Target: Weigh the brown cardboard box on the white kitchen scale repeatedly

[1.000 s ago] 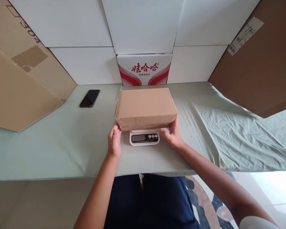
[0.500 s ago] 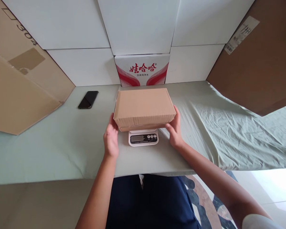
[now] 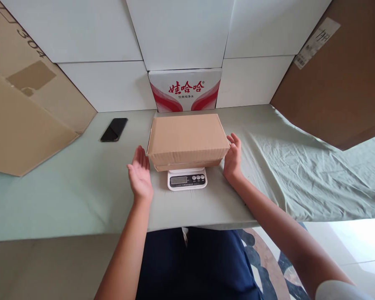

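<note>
A table (image 3: 65, 196) under a pale green cloth (image 3: 300, 175) — wrinkled on the right. Behind it stand white panels (image 3: 181, 33); the floor (image 3: 356, 241) is brightly lit.

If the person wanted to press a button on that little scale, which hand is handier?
Probably the right hand. The buttons sit on the right part of the scale, the display on the left. Both hands are open beside the cardboard box; the left hand would have to cross the display.

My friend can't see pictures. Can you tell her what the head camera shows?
A brown box sits on a small white scale on a green-covered table. The left hand and right hand are open beside it, not touching. A black phone lies to the left.
</note>
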A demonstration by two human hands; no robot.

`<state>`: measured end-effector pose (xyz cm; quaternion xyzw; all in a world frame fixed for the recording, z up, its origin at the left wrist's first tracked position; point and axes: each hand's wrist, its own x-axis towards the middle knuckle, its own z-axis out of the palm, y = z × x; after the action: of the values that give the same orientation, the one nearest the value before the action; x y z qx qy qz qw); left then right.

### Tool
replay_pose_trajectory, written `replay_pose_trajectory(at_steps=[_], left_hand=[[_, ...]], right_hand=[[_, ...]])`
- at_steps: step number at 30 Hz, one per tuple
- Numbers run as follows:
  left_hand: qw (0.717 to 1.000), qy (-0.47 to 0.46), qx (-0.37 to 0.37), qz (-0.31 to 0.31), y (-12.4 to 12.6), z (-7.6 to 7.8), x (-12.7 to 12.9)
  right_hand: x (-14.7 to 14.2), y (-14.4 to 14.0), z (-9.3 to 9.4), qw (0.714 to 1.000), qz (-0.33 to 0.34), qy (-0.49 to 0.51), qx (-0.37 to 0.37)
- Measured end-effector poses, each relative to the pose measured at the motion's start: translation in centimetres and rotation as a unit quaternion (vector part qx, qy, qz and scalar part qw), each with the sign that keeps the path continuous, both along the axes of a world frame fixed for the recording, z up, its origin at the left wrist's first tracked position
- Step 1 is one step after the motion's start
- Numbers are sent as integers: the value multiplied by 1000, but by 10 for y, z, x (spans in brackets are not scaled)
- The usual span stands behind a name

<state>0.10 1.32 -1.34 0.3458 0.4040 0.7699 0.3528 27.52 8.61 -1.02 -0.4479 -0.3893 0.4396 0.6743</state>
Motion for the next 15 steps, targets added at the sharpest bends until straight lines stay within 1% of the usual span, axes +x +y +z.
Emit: replay_pose_trajectory(at_steps=[4, 9, 12, 15], left_hand=[[1000, 4, -6, -4, 2, -1, 0], [999, 40, -4, -17, 1, -4, 1], [997, 65, -6, -29, -1, -3, 5], [995, 93, -10, -44, -1, -3, 9]], right_hand=[[3, 1, -1, 1000, 2, 4, 14], [8, 2, -6, 999, 20, -34, 31], [5, -10, -1, 996, 54, -56, 53], [-1, -25, 6, 992, 91, -52, 64]])
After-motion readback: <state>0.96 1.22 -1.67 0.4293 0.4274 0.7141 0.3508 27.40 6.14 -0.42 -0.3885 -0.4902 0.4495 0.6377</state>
